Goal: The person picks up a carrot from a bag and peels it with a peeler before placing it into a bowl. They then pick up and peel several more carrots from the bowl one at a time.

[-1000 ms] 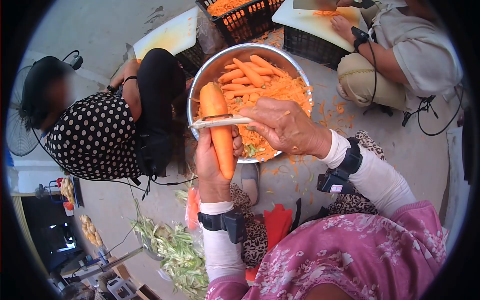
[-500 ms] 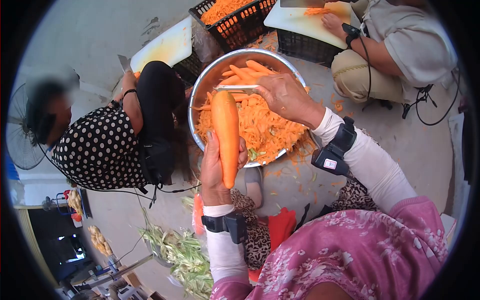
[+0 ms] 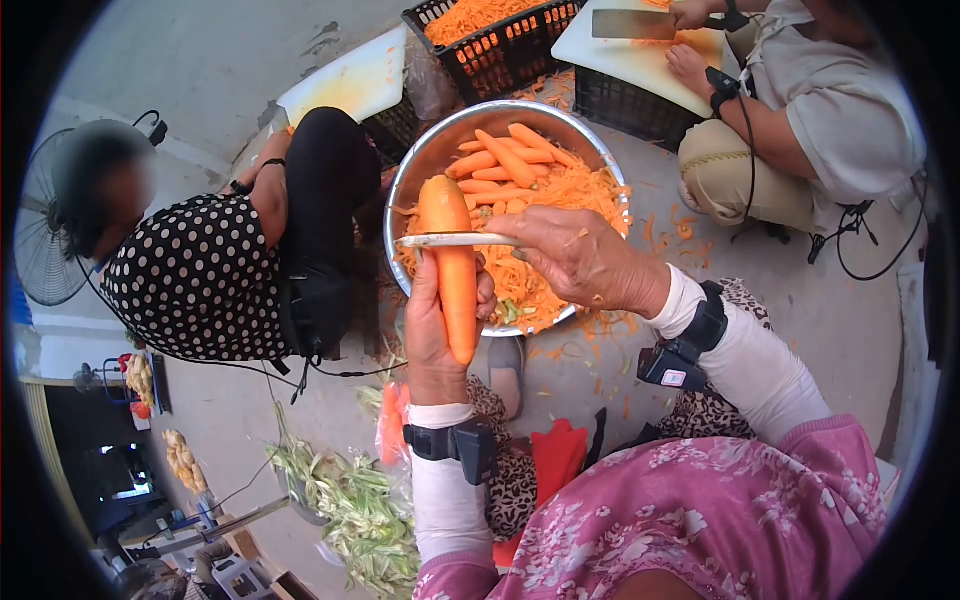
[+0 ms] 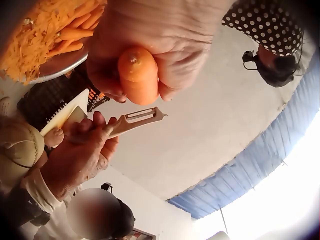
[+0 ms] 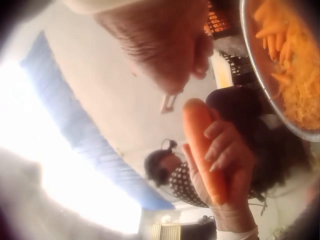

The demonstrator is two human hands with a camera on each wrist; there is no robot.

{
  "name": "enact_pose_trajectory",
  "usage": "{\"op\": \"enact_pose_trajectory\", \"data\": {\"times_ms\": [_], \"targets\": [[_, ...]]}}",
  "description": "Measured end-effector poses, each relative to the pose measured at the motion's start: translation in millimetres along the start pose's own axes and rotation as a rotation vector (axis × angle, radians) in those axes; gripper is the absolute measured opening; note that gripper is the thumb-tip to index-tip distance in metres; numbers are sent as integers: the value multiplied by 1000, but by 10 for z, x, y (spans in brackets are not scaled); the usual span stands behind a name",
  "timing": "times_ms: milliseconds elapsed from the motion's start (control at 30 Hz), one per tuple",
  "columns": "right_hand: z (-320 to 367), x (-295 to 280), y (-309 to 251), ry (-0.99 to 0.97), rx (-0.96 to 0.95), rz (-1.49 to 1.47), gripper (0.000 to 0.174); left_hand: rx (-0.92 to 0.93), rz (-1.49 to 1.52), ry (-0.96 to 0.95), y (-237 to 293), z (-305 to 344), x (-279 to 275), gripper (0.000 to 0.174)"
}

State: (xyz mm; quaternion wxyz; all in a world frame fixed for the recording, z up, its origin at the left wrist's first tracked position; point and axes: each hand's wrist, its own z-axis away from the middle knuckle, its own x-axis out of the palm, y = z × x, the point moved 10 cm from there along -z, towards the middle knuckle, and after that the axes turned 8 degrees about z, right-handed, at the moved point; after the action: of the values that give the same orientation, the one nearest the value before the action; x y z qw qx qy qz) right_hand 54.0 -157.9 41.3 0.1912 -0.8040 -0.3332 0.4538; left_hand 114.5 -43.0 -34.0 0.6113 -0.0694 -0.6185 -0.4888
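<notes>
A large orange carrot [image 3: 457, 300] stands nearly upright in my left hand [image 3: 436, 340], whose fingers and thumb curl round its lower part. My right hand [image 3: 590, 258] grips a pale vegetable peeler [image 3: 465, 239] by its handle. In the head view the peeler lies crosswise over the upper part of the carrot. The left wrist view shows the slotted head of the peeler [image 4: 142, 117] beside the carrot [image 4: 138, 75]. Behind both hands is a round metal basin [image 3: 395, 200] with whole carrots [image 3: 505, 160] at the back and a heap of orange peelings [image 3: 590, 195].
Across the basin stand a black crate [image 3: 500, 50] of orange shreds and two white cutting boards [image 3: 355, 80] on crates. A person in a dotted top [image 3: 195, 280] sits left; another person in a pale shirt [image 3: 850, 110] holds a cleaver [image 3: 630, 24] right. Green husks [image 3: 350, 500] lie below left.
Half a second ago the peeler was beyond the carrot's top end; now it is back across its upper part. The left hand keeps its hold. The cleaver at the right shows more.
</notes>
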Motion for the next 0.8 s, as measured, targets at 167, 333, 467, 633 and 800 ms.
{"op": "enact_pose_trajectory", "data": {"times_ms": [167,333,467,633,800], "targets": [[-50,-125,439,112,95,240,32,12,-189,-89,-24,59,82,46],[-71,-92,818,-12,322,296,30,-5,-220,-157,-15,44,197,46],[-141,-236,384,97,237,-13,25,-3,-32,-23,36,0,59,50],[-3,17,-192,-7,-58,-137,24,32,125,17,110,-1,-26,53],[17,99,-236,-38,-96,-5,34,28,166,74,91,4,1,55]]}}
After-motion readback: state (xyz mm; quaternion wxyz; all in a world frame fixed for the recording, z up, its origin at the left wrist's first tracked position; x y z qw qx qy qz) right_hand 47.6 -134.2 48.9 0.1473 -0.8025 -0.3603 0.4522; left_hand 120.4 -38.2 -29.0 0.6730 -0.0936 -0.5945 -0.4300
